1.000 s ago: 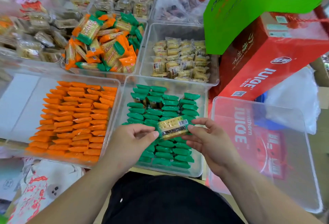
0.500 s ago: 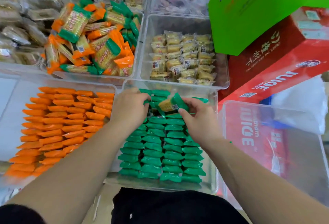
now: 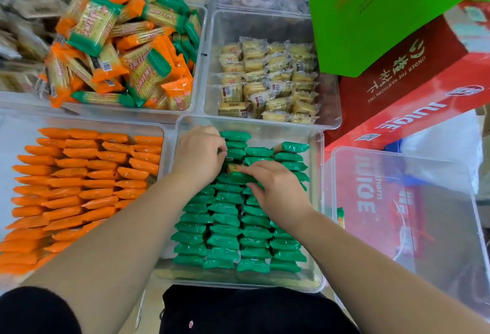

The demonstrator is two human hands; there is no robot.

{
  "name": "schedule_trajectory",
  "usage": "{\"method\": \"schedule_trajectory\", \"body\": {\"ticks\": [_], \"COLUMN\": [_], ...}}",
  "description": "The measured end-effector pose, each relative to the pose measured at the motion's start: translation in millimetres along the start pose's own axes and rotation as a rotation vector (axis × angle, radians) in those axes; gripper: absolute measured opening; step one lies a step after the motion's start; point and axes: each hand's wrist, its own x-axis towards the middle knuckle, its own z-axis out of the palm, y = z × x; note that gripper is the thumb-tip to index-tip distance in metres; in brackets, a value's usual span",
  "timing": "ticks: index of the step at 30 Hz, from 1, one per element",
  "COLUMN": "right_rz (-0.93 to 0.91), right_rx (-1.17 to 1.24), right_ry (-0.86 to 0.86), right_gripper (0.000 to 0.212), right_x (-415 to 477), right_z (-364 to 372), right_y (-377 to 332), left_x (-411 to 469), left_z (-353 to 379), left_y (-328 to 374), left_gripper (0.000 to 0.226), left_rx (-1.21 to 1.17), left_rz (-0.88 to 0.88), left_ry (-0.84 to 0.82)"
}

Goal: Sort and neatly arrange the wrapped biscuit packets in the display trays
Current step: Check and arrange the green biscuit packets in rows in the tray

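Lying left-right, the packet [image 3: 235, 168] sits between left hand [image 3: 197, 157] and right hand [image 3: 277, 188].

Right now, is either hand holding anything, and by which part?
One green-wrapped biscuit packet, yellow face showing, held at its two ends: the left hand pinches the left end, the right hand the right end.
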Motion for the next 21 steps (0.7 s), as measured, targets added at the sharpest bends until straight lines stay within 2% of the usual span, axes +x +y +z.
{"method": "schedule_trajectory", "body": {"ticks": [5,11,14,17,21], "right_rz": [0.024,0.035,0.022,-0.01,0.012], "right_rx": [-0.112,-0.273,-0.367,-0.428,-0.473], "right_ry": [-0.004,-0.088,-0.13,-0.232,-0.367], "right_gripper": [0.038,0.023,0.028,0.043,0.055], "right_x": [7,20,23,21,22], "right_z": [6,21,27,24,12], "right_y": [-1,-1,3,1,-14], "left_x": [-15,-55,-82,-105,-122], "left_z": [-25,-50,-60,-63,-64], "left_y": [-5,-7,-4,-2,2], "left_gripper": [0.004,0.005,0.006,0.008,0.009], "left_rx": [-0.133,-0.237,-0.238,-0.279,-0.46], "left_rz": [-0.056,-0.154,-0.166,-0.2,-0.378], "left_ry": [0.099,0.238,0.251,0.269,0.266]}}
